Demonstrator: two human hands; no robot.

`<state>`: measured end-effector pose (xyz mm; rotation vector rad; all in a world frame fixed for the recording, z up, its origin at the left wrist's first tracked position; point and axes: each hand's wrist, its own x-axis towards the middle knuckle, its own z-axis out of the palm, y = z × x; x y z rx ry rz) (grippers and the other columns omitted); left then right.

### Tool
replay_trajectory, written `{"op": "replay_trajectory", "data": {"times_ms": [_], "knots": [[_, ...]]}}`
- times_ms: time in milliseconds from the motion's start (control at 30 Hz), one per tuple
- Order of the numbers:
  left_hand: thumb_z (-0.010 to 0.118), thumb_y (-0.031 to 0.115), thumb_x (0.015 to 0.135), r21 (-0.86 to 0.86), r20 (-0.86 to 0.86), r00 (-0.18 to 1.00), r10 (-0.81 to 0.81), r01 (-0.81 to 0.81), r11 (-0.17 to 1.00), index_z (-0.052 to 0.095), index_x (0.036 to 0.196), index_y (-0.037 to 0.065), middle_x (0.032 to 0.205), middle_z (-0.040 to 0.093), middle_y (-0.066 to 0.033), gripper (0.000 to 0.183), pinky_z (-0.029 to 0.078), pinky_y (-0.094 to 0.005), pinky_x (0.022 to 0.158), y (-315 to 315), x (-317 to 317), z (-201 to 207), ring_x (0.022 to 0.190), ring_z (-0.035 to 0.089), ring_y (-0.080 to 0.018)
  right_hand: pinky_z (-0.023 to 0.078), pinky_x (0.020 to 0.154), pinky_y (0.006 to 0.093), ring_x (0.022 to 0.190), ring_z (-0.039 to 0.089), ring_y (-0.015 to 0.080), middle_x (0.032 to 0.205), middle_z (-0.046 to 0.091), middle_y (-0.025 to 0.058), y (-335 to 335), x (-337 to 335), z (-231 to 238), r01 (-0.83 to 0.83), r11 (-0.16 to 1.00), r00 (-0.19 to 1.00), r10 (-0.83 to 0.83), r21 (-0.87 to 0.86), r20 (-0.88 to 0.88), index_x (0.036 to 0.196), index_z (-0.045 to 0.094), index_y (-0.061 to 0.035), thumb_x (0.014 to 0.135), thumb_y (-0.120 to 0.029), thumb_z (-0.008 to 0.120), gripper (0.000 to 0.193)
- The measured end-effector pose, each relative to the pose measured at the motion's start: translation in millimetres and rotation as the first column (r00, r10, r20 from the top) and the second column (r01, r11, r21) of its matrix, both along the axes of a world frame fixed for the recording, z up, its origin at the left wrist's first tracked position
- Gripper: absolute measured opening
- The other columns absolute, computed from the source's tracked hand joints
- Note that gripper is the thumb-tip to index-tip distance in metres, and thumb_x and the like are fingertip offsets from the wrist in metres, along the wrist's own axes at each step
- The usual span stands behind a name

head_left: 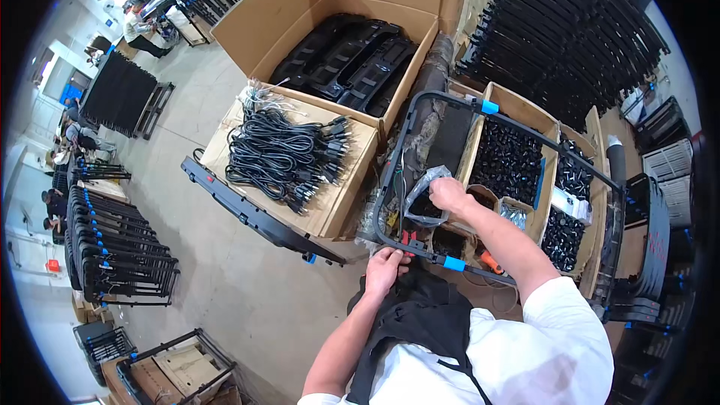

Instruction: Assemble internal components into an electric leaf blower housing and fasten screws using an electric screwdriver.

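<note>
A black tubular frame (391,172) with bright blue bands lies across the workbench before me. At its near left corner my left hand (383,273) is closed, its fingertips by a small red part (409,241); what they pinch is hidden. My right hand (448,194) reaches inside the frame, over the mouth of a clear plastic bag (424,214). Its fingers are curled down at the bag, and anything in them is out of sight. To the right of this bag, a small box of silvery screws (514,214) sits among the parts boxes.
Black cables with plugs (289,151) are heaped on a cardboard box at left. Behind them, an open carton (269,21) holds black plastic panels. Wooden bins of small black parts (506,159) stand at right, an orange-handled tool (491,261) nearby. Stacked frames (116,247) and people fill the far left.
</note>
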<state>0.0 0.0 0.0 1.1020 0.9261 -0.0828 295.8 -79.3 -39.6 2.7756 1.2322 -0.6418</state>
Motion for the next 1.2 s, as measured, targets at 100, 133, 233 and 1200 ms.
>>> {"op": "replay_trajectory", "data": {"times_ms": [100, 133, 233, 1200], "knots": [[0.059, 0.021, 0.106, 0.003, 0.007, 1.000, -0.015, 0.015, 1.000, 0.071, 0.110, 0.001, 0.100, 0.076, -0.0096, 0.024, 0.055, -0.0288, 0.068, 17, -1, 5, 0.076, 0.070, -0.0153, 0.060, 0.085, 0.0465, 0.099, 0.077, 0.0347, 0.103, 0.078, 0.0211, 4, 3, 19, 0.071, 0.992, 0.979, -0.049, 0.103, -0.198, 0.110, 0.080, -0.0080, 0.084, -0.023, 0.075, 0.031], [0.059, 0.021, 0.107, 0.001, 0.007, 1.000, -0.003, 0.003, 1.000, 0.071, 0.110, 0.001, 0.099, 0.076, -0.0095, 0.023, 0.055, -0.0286, 0.068, 15, -5, 5, 0.076, 0.070, -0.0150, 0.060, 0.082, 0.0442, 0.093, 0.077, 0.0317, 0.100, 0.079, 0.0188, 4, 0, 29, 0.165, 0.977, 0.929, -0.107, 0.137, -0.354, 0.111, 0.080, -0.0084, 0.085, -0.021, 0.075, 0.029], [0.059, 0.022, 0.107, 0.001, 0.016, 1.000, -0.012, 0.012, 1.000, 0.072, 0.109, 0.003, 0.098, 0.077, -0.0080, 0.023, 0.054, -0.0280, 0.068, 9, -6, 5, 0.075, 0.069, -0.0133, 0.059, 0.075, 0.0373, 0.080, 0.075, 0.0232, 0.092, 0.079, 0.0128, -8, -4, 47, 0.418, 0.903, 0.744, -0.278, 0.098, -0.608, 0.112, 0.079, -0.0063, 0.088, -0.017, 0.074, 0.027], [0.070, 0.026, 0.102, -0.107, -0.017, 0.986, -0.163, 0.161, 0.981, 0.070, 0.099, 0.005, 0.080, 0.067, -0.0013, 0.022, 0.051, -0.0269, 0.058, 40, -5, -7, 0.062, 0.060, -0.0109, 0.056, 0.073, 0.0315, 0.088, 0.068, 0.0180, 0.102, 0.068, 0.0081, -123, -252, 35, 0.933, 0.251, -0.260, -0.029, -0.259, -0.965, 0.123, 0.062, -0.0011, 0.105, -0.020, 0.066, 0.026]]}}
